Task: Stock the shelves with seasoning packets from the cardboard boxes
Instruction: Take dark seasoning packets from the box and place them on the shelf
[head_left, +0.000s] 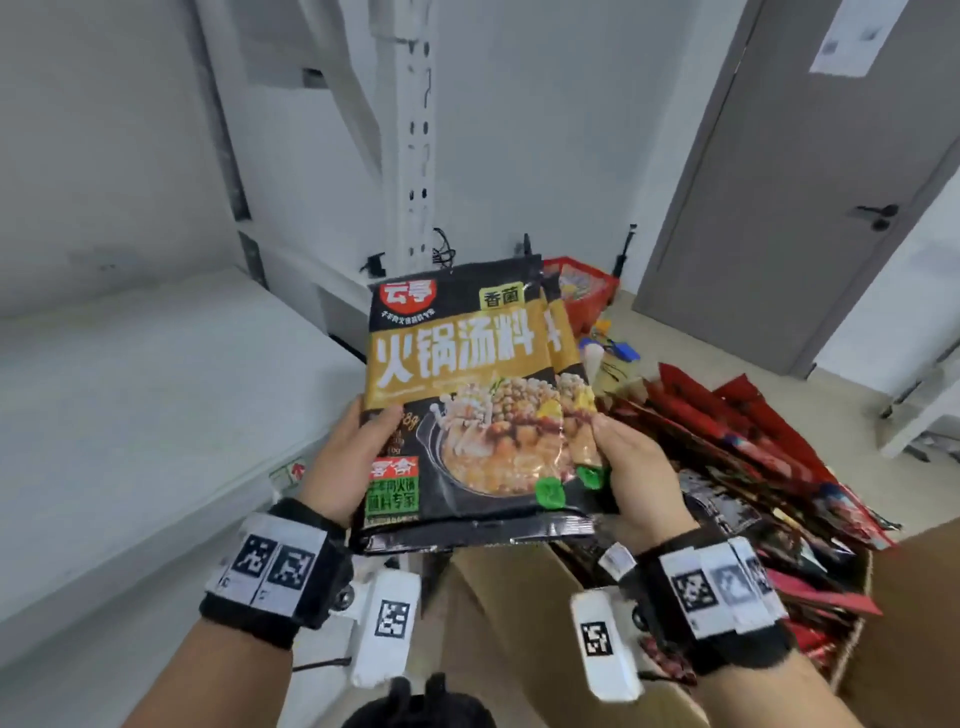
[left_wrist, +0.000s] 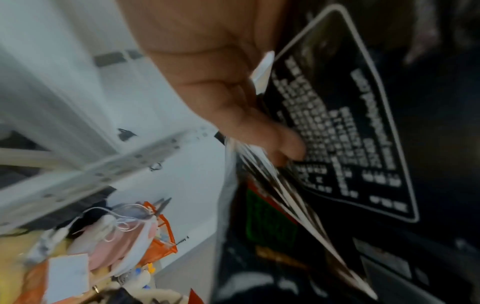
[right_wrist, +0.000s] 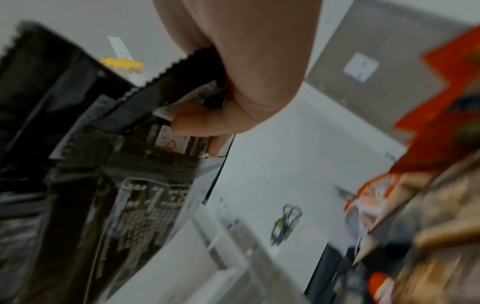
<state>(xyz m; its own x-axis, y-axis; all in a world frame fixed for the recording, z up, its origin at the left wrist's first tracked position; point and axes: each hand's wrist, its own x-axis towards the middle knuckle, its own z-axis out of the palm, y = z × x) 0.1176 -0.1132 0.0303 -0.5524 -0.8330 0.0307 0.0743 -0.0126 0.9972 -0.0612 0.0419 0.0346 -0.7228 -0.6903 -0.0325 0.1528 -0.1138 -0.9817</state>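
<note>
Head view looks down from above; wrist views sit close beneath, sharing the packets (head_left: 457, 395).

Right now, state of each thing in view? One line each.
black-and-yellow packets: stacked, fanned slightly, held upright in the air by both hands.
left hand: grips the stack's left edge, thumb on front.
right hand: grips the stack's right edge, thumb on front.
cardboard box: open, red packets still inside.
white shelf: bare where visible.
grey door: shut.
</note>
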